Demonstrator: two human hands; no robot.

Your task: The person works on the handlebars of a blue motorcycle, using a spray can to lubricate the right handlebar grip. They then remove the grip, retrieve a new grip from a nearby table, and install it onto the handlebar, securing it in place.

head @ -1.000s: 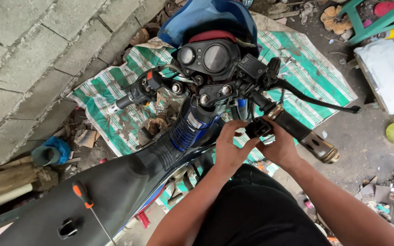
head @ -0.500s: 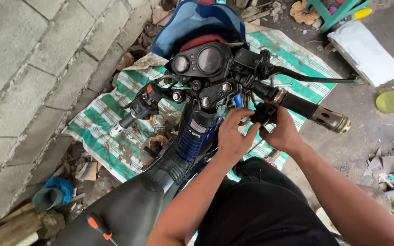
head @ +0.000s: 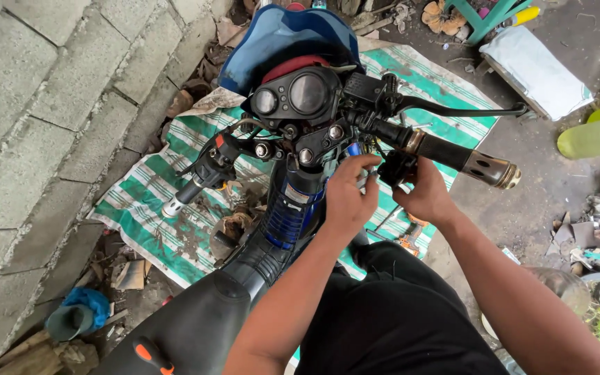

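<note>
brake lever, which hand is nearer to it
Right. The right hand is just below the brake lever, under the right grip; the left hand is further left, by the steering stem.

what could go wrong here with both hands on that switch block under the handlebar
1. The left hand and right hand work a small black switch housing over a littered striped tarp; a dropped small part could be hard to find there.
2. The fingers sit close under the brake lever and right handlebar grip, so a slip might knock the knuckles.
3. The orange-handled screwdriver lies loose on the sloping black seat and may slide off.
</note>
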